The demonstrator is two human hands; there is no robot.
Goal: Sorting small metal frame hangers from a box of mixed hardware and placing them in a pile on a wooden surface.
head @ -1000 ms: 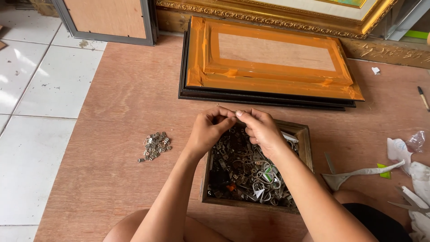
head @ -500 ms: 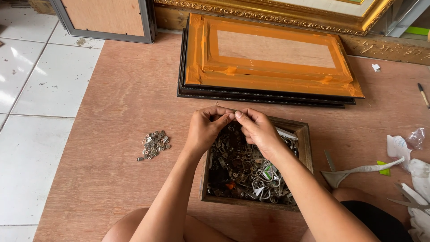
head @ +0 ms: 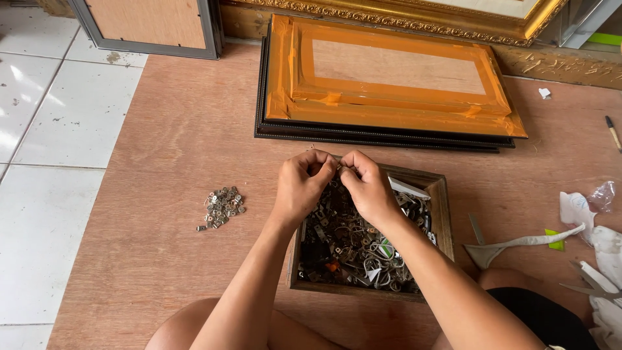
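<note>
While pinching together over the far rim of the wooden box [head: 442,214], left hand [head: 302,185] and right hand [head: 367,188] are curled shut on a tiny piece, too small to identify. Box is full of mixed metal hardware [head: 353,243]; small sorted pile [head: 221,208] lies left of box, so most remains unsorted.

Bright, even daylight throughout. Pale glare on the white floor tiles [head: 45,97] at left, hinting at light from that side. Only soft, short shadows under the hands and beside the small pile of metal pieces [head: 221,208]. Sharp in the middle; slight softening and wide-angle stretching toward the edges. Contents of the wooden box [head: 442,214] dim and cluttered.
</note>
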